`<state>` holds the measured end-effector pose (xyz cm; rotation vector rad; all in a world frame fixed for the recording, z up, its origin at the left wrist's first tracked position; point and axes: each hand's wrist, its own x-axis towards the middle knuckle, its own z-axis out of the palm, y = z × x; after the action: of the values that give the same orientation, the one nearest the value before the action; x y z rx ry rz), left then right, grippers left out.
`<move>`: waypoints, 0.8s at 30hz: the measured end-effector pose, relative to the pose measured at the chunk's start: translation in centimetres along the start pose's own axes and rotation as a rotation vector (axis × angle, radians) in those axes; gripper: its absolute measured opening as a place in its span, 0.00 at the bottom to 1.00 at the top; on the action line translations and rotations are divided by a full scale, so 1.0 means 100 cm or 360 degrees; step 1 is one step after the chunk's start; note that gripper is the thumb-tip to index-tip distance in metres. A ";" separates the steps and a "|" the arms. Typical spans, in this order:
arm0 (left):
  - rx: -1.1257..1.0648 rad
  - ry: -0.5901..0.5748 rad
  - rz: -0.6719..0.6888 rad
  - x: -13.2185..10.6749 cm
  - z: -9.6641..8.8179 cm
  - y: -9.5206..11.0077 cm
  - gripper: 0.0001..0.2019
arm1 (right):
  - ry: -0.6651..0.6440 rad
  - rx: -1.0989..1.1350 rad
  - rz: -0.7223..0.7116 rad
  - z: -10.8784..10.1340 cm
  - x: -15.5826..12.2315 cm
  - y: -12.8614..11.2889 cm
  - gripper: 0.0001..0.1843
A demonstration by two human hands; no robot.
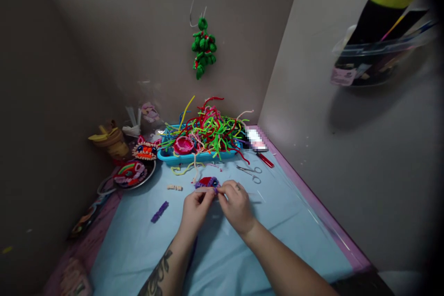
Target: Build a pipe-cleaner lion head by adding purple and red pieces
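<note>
My left hand and my right hand meet over the middle of the blue cloth. Thumb and forefinger of each are pinched together on a short purple pipe cleaner, mostly hidden by the fingertips. Just beyond the fingers lies a red and purple pipe-cleaner piece with a dark eye-like spot; whether it joins the held bit I cannot tell. To the left are a folded purple pipe-cleaner strip and a small cream strip. Scissors rest beyond my right hand, blades pointing left.
A blue tray heaped with coloured pipe cleaners stands at the back. Left of it are a metal bowl of finished pieces and a yellow pot. A red-handled tool and a phone-like screen lie back right. Grey partitions enclose three sides.
</note>
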<state>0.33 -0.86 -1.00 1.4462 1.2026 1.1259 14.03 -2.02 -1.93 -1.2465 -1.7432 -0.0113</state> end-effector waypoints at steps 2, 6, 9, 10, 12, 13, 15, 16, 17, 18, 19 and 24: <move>0.0019 0.0013 -0.0005 0.000 -0.001 0.003 0.15 | -0.0028 0.0042 0.0008 0.001 -0.001 -0.001 0.08; 0.0087 0.0016 0.0038 0.001 -0.006 0.006 0.14 | -0.0129 0.0381 0.0149 0.000 0.002 -0.004 0.11; 0.0113 -0.0024 0.0150 0.002 -0.012 0.005 0.11 | -0.0236 0.0629 0.0314 -0.006 0.008 -0.003 0.12; 0.0136 -0.0043 0.0206 0.002 -0.014 0.005 0.10 | -0.0294 0.0689 0.0343 -0.009 0.010 -0.001 0.10; 0.0215 -0.0094 0.0341 0.002 -0.018 0.005 0.09 | -0.0420 0.0783 0.0353 -0.013 0.013 0.003 0.07; 0.0261 -0.0124 0.0412 0.002 -0.019 0.005 0.08 | -0.0476 0.0821 0.0345 -0.014 0.014 0.006 0.06; 0.0341 -0.0192 0.0546 0.002 -0.021 0.006 0.08 | -0.0581 0.0892 0.0334 -0.015 0.015 0.010 0.08; 0.0366 -0.0227 0.0603 0.002 -0.022 0.007 0.07 | -0.0642 0.0933 0.0328 -0.015 0.016 0.011 0.09; 0.0381 -0.0258 0.0651 0.001 -0.022 0.008 0.07 | -0.0702 0.0973 0.0330 -0.015 0.015 0.011 0.09; 0.0390 -0.0285 0.0686 0.001 -0.022 0.009 0.07 | -0.0755 0.1009 0.0347 -0.015 0.015 0.011 0.11; 0.0397 -0.0307 0.0707 0.001 -0.022 0.009 0.07 | -0.0794 0.1038 0.0378 -0.015 0.015 0.010 0.12; 0.0308 -0.0258 0.0538 0.000 -0.021 0.008 0.10 | -0.0804 0.1226 0.0648 -0.017 0.015 0.008 0.18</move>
<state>-1.65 -0.77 0.11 1.9040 0.9974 1.1103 15.74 -1.35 -0.41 -1.0225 -1.6013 1.1858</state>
